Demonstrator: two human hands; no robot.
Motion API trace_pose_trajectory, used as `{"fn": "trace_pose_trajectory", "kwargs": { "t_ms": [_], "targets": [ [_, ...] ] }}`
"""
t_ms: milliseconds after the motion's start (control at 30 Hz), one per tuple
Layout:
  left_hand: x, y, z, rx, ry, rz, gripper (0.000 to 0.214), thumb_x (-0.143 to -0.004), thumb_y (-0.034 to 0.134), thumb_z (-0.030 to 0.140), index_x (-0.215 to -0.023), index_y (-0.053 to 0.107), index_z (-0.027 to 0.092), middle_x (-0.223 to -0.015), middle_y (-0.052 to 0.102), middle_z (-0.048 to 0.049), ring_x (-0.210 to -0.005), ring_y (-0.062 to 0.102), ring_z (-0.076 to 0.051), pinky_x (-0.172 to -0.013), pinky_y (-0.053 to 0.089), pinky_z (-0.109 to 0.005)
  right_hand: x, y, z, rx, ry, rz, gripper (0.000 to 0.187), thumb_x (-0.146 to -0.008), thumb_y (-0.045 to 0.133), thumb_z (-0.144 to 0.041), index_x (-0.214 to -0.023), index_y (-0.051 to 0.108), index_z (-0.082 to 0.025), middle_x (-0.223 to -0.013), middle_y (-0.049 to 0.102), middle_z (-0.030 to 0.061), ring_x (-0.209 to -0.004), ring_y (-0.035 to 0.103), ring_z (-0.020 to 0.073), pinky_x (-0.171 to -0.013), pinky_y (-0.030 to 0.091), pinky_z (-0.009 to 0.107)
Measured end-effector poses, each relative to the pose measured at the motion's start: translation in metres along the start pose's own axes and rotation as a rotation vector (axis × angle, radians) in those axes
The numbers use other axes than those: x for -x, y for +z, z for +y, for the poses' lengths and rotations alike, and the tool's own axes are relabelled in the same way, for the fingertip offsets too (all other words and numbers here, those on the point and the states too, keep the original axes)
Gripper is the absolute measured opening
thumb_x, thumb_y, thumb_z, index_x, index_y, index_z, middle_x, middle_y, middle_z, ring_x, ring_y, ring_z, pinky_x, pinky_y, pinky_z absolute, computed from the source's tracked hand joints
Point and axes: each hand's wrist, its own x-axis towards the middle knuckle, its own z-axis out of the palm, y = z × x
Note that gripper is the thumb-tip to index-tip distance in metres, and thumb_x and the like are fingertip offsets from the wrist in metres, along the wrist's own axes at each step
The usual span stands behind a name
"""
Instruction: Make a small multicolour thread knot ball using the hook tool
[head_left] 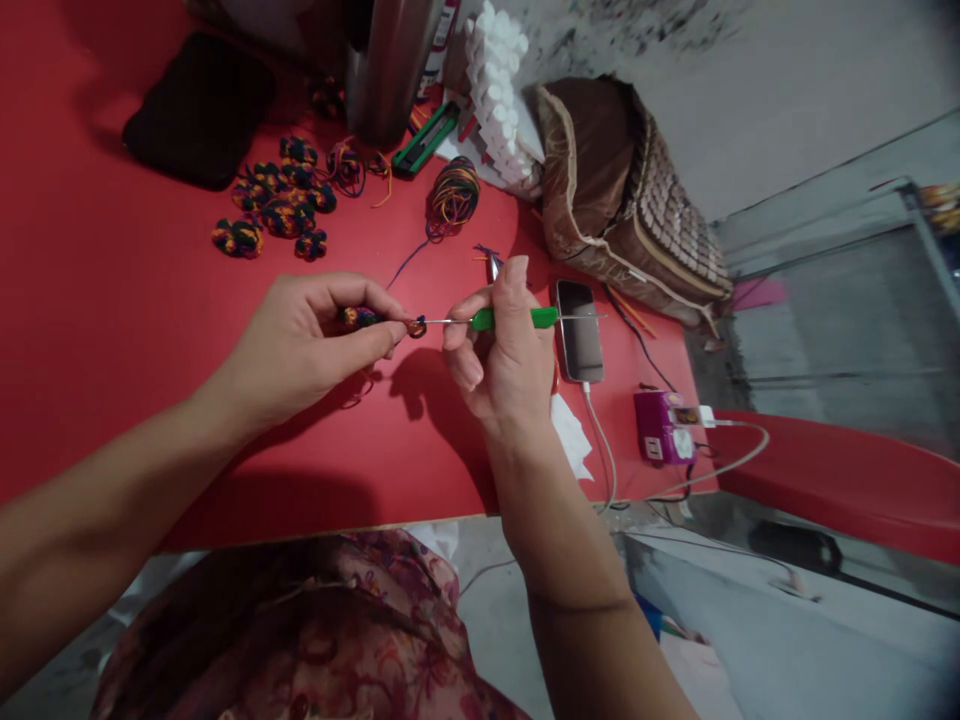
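Observation:
My left hand [311, 340] pinches a small multicoloured crochet piece [360, 318] between thumb and fingers above the red table [112, 300]. My right hand [502, 345] grips a crochet hook with a green handle [525, 319], and its metal tip reaches into the loop at the piece's right end. A strand of yarn runs from the work up to a multicoloured yarn ball [452, 195] farther back on the table.
Several finished crochet flowers [277, 205] lie at the back left beside a black pouch [201, 108]. A metal flask [390, 65], a brown bag [622, 190], a phone [580, 328] on a cable and a purple power strip [661, 428] occupy the right side.

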Motion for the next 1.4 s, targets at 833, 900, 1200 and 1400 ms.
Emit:
{"fn": "trace_pose_trajectory", "kwargs": {
  "t_ms": [833, 900, 1200, 1400],
  "targets": [
    [-0.002, 0.001, -0.003, -0.006, 0.003, 0.050, 0.008, -0.083, 0.082, 0.023, -0.078, 0.075, 0.022, -0.057, 0.066, 0.0017, -0.047, 0.060, -0.012, -0.046, 0.048, -0.022, 0.019, 0.014, -0.017, 0.047, -0.135, 0.162, 0.041, -0.102, 0.066, -0.053, -0.073, 0.076, -0.027, -0.058, 0.067, -0.0023, -0.037, 0.056, 0.0099, -0.035, 0.043, 0.027],
    [-0.002, 0.001, -0.003, 0.010, -0.010, 0.058, 0.007, -0.083, 0.082, 0.022, -0.079, 0.076, 0.022, -0.058, 0.067, 0.0015, -0.047, 0.061, -0.012, -0.046, 0.049, -0.022, 0.021, 0.015, -0.018, 0.075, -0.151, 0.171, 0.041, -0.103, 0.065, -0.053, -0.073, 0.076, -0.027, -0.061, 0.070, -0.0023, -0.038, 0.056, 0.0096, -0.036, 0.044, 0.027],
    [-0.004, 0.002, -0.003, 0.022, -0.030, 0.060, 0.007, -0.082, 0.083, 0.021, -0.078, 0.077, 0.022, -0.057, 0.067, 0.0011, -0.046, 0.061, -0.012, -0.043, 0.049, -0.022, 0.024, 0.017, -0.018, 0.037, -0.209, 0.150, 0.039, -0.098, 0.070, -0.057, -0.074, 0.077, -0.028, -0.064, 0.073, -0.0038, -0.040, 0.056, 0.0072, -0.037, 0.042, 0.025],
    [-0.003, 0.003, -0.003, 0.066, -0.069, 0.051, 0.006, -0.082, 0.081, 0.021, -0.079, 0.076, 0.020, -0.056, 0.067, 0.0007, -0.042, 0.058, -0.012, -0.041, 0.044, -0.023, 0.023, 0.017, -0.015, 0.106, -0.288, 0.176, 0.041, -0.098, 0.071, -0.057, -0.075, 0.079, -0.025, -0.064, 0.076, -0.0034, -0.038, 0.057, 0.0067, -0.036, 0.044, 0.023]
  ]
}}
